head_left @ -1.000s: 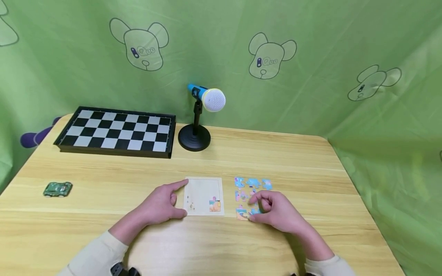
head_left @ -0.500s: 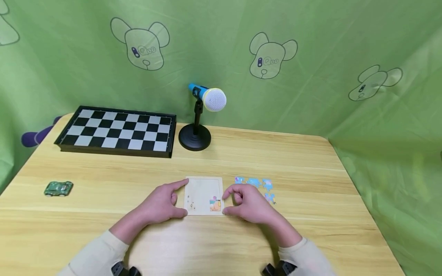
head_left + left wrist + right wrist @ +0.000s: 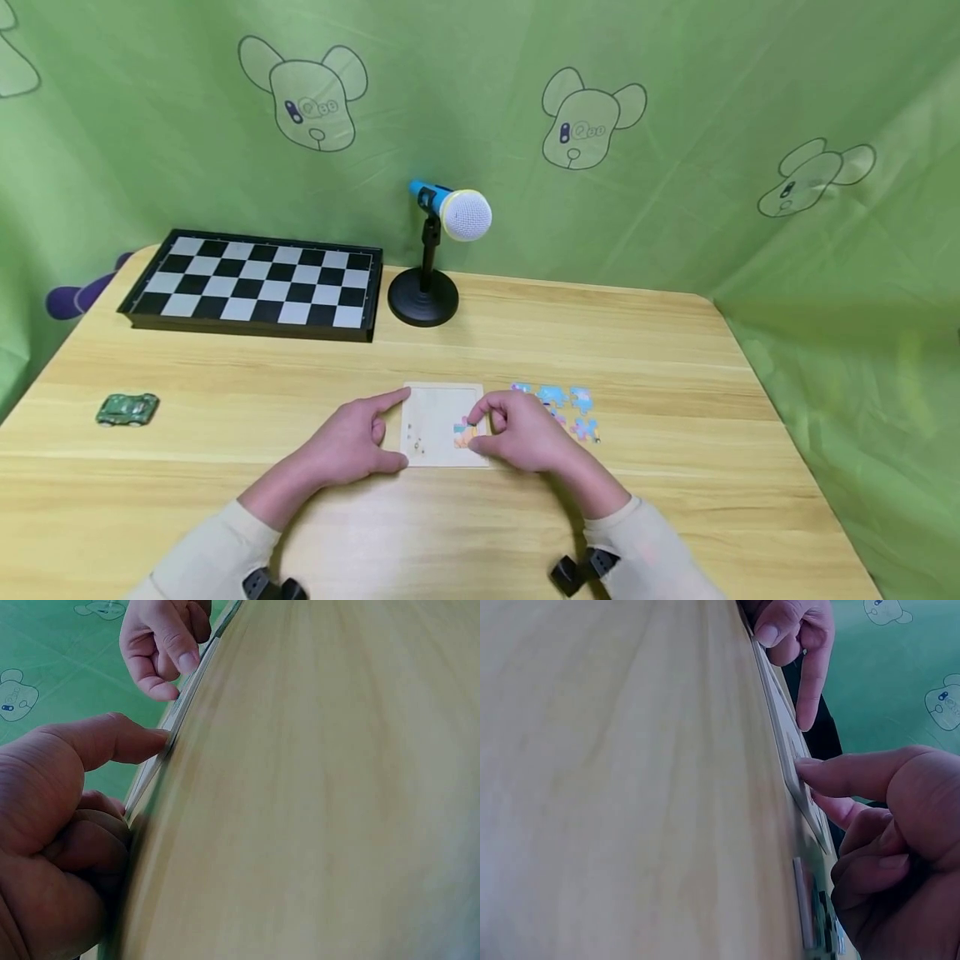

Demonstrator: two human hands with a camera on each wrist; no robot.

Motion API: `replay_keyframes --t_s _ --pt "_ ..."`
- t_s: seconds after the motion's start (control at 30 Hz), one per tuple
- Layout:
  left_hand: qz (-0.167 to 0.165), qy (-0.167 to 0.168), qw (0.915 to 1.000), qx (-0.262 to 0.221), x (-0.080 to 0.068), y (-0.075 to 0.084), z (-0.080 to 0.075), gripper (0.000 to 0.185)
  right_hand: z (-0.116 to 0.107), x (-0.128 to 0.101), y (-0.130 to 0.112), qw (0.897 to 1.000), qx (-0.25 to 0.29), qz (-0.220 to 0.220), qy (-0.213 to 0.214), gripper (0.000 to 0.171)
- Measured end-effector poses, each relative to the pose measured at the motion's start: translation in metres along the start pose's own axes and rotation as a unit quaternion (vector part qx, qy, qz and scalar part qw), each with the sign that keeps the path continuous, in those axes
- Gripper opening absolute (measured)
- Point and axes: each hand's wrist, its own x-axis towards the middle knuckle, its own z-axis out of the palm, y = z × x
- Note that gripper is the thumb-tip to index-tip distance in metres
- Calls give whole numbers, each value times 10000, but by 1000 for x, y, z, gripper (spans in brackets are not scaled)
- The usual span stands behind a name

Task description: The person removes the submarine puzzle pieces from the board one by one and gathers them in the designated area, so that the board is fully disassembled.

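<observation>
A pale puzzle tray [image 3: 435, 417] lies flat on the table, with a small print near its lower left corner. My left hand [image 3: 348, 446] spans the tray's left edge, thumb at the near corner and straight index finger at the far corner. Over the tray's right side, my right hand [image 3: 525, 433] pinches a puzzle piece [image 3: 462, 436] between thumb and index finger. That piece, orange with some teal and pink, is partly covered by the fingertips. More puzzle pieces [image 3: 581, 400], mostly blue, lie right of the tray; my right hand hides some.
A black-and-white chessboard [image 3: 255, 283] lies at the back left of the table. Beside it stands a blue microphone [image 3: 465, 216] on a black stand [image 3: 423, 297]. A small green toy car [image 3: 127, 409] sits at the left. Green cloth [image 3: 480, 108] hangs behind the table.
My right hand has moved left from the loose pieces onto the tray and taken the orange piece, which has shifted slightly away from the tray's near edge. My left hand has stayed put.
</observation>
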Motion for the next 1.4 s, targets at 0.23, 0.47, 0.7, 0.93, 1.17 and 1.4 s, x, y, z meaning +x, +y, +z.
replay_keyframes --t_s 0.23,0.47,0.7,0.93,1.17,1.4 --pt "12 -18 10000 2 1 1 0 92 -2 1 0 9999 -161 12 27 26" --pt "71 -19 10000 -40 1 3 0 92 -1 1 2 9999 -134 10 -97 25" --pt "29 -23 10000 -31 0 3 1 92 -5 -5 1 9999 41 -113 -100 25" --pt "37 -27 10000 -57 0 2 1 92 -15 -16 4 9996 103 -266 36 26" --pt "-48 -41 10000 -62 -1 1 0 93 -27 -29 9 9989 355 -308 75 26" --pt "-62 -58 9999 -109 -1 1 0 92 -41 -44 17 9978 588 -270 152 27"
